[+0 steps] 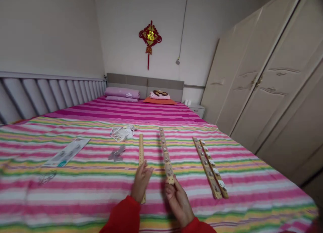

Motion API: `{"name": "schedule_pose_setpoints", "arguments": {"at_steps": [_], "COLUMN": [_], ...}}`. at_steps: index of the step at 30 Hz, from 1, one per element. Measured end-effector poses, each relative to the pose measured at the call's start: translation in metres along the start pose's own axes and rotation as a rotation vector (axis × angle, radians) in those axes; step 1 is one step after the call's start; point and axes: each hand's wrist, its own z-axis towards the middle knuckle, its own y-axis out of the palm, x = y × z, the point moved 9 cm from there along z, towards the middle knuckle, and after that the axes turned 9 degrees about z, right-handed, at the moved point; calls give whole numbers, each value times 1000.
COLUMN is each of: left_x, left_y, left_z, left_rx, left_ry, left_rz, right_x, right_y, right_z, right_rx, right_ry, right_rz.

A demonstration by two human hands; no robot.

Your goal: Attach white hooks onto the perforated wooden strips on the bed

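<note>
- The right hand (pixel 178 202) is closing around the near end of a long, narrow, light-brown wooden strip with a row of shiny metal fittings (pixel 164 148), gripping it between thumb and fingers.
- This strip is lying just right of the frame's centre, its long axis running steeply up the frame; the far end is pointing toward the headboard (pixel 165 86) and leaning slightly left, while the near end is pointing down at the palm.
- The left hand (pixel 141 183) is hovering over or resting on a yellowish, flat wooden strip with rows of small marks (pixel 141 149), contact being unclear; its fingers are extending loosely, thumb standing apart.
- That yellowish strip is pointing almost straight up the frame.
- Right of centre, a brown wooden strip with metal fittings (pixel 206 165) and a brown wooden strip with white round pieces (pixel 214 168) are lying side by side, both slanting from upper left to lower right.
- All four strips are showing against the multicoloured striped bed sheet (pixel 83 202).
</note>
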Motion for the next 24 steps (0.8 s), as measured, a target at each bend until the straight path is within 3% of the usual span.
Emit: {"name": "schedule_pose_setpoints", "arguments": {"at_steps": [4, 11, 17, 24], "left_x": [4, 2, -12, -30], "left_y": [19, -25, -52, -57], "left_z": [-11, 18, 49, 73], "left_rx": [-85, 86, 158, 187], "left_ry": [-71, -150, -139, -133], "left_rz": [-214, -297, -286, -323], "right_x": [50, 104, 117, 117], "right_y": [24, 51, 53, 58], "right_z": [16, 28, 36, 40], "right_rx": [-5, -72, -95, -107], "right_ry": [19, -12, -45, -84], "right_rz": [-71, -311, -458, -537]}}
